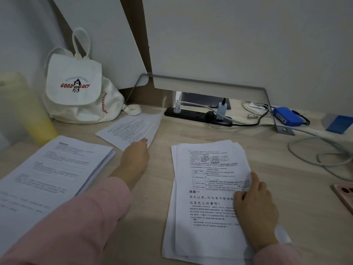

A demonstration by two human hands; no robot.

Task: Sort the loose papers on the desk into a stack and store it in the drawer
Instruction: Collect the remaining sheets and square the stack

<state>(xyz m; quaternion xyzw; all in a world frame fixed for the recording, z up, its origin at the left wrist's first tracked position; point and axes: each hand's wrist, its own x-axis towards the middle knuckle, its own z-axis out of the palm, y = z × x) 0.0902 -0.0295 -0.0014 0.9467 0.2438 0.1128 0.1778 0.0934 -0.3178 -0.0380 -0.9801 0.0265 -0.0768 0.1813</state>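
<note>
Pink sleeve [72, 222] fills the bottom left, that's the left arm reaching out across the desk [277, 169]. At the end of it the left hand [134, 159] has its fingertips closed on the near corner of a loose sheet [131, 129], which looks blurred and partly lifted at its far edge, so my guess is it's mid-pickup and headed for the pile.

Meanwhile the right hand [254, 209] lies flat on the right edge of the paper stack [208, 199], fingers together and spread over the top page, thumb up by the table printed there. Seems like it's just pinning the pile so it doesn't slide while the other hand fetches more. The stack isn't squared yet, lower sheets stick out on the left and bottom.

Readable stuff: the top page is printed Chinese, with a bold heading "语段一" and a big line starting "两天以来,司令官不断地", then "这是怎么回事呢?". The smaller print is too fine for me.

Off to the left sits a thicker stapled booklet [53, 169], text blurred. Behind it a white canvas backpack [76, 87] leans on the wall, flap printed "GOOD LUCY" in red with a little cartoon dog. Power strip [196, 114] and a blue box [286, 116] sit at the back.

No drawer anywhere in view, so storing is a ways off. I'd say roughly the gathering stage.
</note>
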